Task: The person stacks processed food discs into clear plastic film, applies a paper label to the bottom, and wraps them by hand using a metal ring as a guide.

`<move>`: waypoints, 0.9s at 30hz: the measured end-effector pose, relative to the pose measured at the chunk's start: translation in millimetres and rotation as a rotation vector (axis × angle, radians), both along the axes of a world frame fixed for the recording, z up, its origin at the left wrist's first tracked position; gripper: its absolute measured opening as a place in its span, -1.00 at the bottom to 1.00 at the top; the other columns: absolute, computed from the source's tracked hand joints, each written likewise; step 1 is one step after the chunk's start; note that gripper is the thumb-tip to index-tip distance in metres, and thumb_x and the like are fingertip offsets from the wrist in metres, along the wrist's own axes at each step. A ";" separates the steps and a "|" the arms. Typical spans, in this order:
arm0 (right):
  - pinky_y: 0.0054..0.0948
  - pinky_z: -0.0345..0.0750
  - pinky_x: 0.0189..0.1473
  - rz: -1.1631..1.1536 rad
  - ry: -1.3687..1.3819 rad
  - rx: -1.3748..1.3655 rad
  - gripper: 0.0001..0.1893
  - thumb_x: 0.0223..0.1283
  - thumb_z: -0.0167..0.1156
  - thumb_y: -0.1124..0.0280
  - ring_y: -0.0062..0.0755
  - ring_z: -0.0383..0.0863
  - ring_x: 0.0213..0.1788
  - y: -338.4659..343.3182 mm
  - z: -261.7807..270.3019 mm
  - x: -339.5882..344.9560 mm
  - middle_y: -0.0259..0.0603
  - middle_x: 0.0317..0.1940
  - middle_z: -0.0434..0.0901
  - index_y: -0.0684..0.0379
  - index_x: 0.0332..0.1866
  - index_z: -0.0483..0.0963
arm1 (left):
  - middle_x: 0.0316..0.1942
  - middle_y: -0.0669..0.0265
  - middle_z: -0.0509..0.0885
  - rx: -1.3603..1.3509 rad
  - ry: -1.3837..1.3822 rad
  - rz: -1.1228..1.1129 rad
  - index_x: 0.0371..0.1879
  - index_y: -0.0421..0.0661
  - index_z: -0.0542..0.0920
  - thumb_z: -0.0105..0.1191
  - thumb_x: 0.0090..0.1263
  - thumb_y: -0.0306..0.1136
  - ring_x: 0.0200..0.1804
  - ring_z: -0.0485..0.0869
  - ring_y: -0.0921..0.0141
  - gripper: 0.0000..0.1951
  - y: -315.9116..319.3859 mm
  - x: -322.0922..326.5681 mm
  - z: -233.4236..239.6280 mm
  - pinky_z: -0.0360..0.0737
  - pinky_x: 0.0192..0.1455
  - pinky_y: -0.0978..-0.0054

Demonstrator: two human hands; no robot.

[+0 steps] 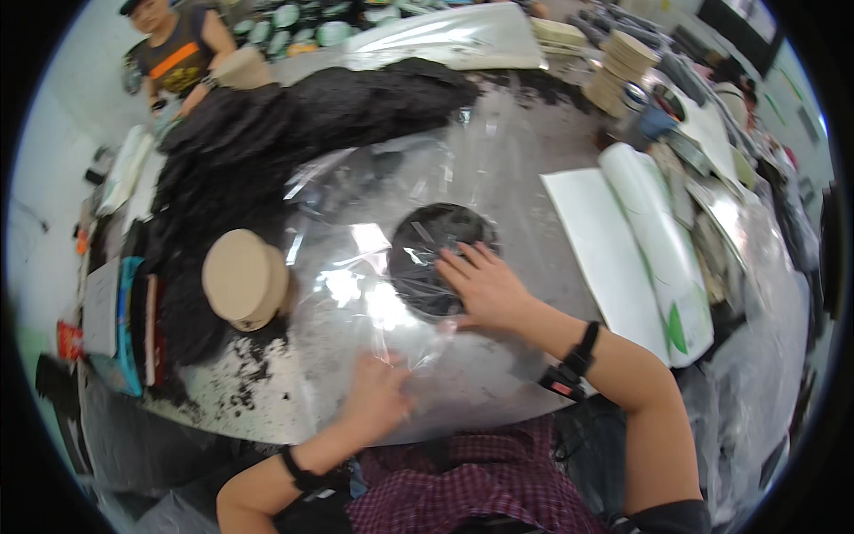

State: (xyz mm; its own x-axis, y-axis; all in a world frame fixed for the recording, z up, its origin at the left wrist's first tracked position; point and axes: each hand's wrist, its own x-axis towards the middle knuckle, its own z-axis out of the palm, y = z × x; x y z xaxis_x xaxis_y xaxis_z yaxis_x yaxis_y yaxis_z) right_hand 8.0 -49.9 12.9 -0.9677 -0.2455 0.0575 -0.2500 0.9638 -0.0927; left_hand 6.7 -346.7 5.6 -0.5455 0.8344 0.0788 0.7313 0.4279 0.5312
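Observation:
A flat round disc of dark material [427, 267] lies on the table in front of me, covered by a clear plastic sheet [480, 374]. My right hand [487, 287] rests on the sheet over the disc's right part, its fingers spread. Nearer the table's front edge, my left hand [380, 390] is at the sheet, its fingers bent and blurred; whether it pinches the plastic cannot be told. To the left stands a stack of round beige discs [240, 277]. A long heap of dark, crumbly material [320, 110] curves around the back and left of the sheet.
At right lie a white sheet [594, 227] and a roll of printed film [660, 253]. Another stack of beige discs [620, 67] stands at the back right. A blue box [127, 327] sits at the left edge. A person [180, 53] is at the far left corner.

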 end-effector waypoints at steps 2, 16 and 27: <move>0.07 0.06 0.53 -0.057 -0.049 0.023 0.06 0.01 0.14 -0.47 0.11 0.15 0.53 0.6 3.9 2.0 0.02 0.47 0.25 0.25 0.43 0.28 | -0.22 0.32 0.69 0.188 0.103 0.026 -0.34 -0.05 0.61 0.20 0.03 -0.60 -0.01 0.61 0.10 -0.78 4.2 -33.0 49.1 0.28 0.38 -0.05; -0.16 0.48 -0.06 -0.197 -0.130 -0.234 -0.43 0.30 0.07 -0.16 0.00 0.66 -0.40 -27.6 -19.6 16.3 -0.10 -0.60 0.65 0.14 -0.54 0.65 | 0.48 0.03 0.09 0.730 -0.476 0.176 0.57 -0.04 -0.30 0.35 0.14 -0.51 0.43 0.29 0.11 0.16 96.5 -69.5 15.8 0.31 0.46 0.08; -0.15 0.50 0.18 -0.489 0.442 -1.805 -0.26 0.03 0.46 0.35 -0.17 0.45 0.27 27.9 11.4 -4.2 0.03 0.23 0.47 0.07 0.39 0.34 | -0.13 0.19 0.50 0.004 0.278 0.187 0.23 -0.08 0.42 0.21 0.02 -0.52 -0.04 0.49 0.19 -0.35 141.8 -50.9 3.8 0.39 -0.01 0.31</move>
State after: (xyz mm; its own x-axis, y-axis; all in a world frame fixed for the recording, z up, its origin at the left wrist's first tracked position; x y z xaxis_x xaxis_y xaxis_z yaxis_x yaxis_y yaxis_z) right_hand 3.8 -22.1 24.3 -0.7711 0.6255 0.1193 -0.3096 -0.2046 -0.9286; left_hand -44.2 -204.9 9.4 -0.6459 0.7215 0.2494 0.7577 0.5661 0.3246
